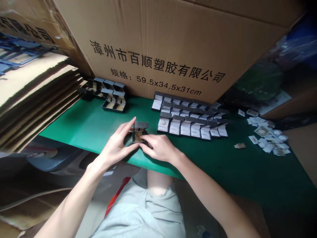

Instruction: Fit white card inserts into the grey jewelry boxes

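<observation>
A small black hinged box stands with its lid up near the front edge of the table. Its inside looks yellowish-brown. My left hand holds it from the left, with the fingers along its side and the thumb at the front corner. From the right, my right hand reaches in with the fingertips at the box's inside, while its thumb presses near the front edge. Whether the right fingers grip anything small inside is hidden.
Black boxes with brown insides stand at the back left. Rows of open boxes with white inserts are right of centre. White cards lie heaped at the right, with one loose piece nearer. A large carton walls the back; cardboard sheets are stacked left.
</observation>
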Available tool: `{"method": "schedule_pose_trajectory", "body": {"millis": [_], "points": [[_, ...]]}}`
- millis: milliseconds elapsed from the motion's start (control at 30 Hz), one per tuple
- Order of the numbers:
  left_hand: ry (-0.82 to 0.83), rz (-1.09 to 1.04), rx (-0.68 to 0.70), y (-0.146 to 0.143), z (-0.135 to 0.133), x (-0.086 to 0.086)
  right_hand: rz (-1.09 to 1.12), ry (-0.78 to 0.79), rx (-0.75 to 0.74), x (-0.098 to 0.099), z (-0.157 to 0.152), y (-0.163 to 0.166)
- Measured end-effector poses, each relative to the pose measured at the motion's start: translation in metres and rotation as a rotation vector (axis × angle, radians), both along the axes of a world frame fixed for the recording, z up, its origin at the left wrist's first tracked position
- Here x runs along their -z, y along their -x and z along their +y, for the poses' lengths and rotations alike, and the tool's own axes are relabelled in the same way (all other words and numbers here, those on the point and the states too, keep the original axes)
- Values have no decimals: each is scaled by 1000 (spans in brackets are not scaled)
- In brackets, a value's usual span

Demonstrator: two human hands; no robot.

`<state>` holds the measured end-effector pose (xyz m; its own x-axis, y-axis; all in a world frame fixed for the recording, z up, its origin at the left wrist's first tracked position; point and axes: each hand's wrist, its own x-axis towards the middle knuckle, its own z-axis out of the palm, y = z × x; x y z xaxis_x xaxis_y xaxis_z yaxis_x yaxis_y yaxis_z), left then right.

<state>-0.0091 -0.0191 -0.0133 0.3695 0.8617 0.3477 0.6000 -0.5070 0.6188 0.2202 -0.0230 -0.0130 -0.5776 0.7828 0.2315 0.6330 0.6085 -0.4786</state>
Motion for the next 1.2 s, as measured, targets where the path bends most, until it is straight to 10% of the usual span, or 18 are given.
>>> {"method": "schedule_pose_trajectory", "body": {"millis": [1200], "points": [[55,41,10,0,-3,-4,7,-10,-45,1,-1,-1]]}}
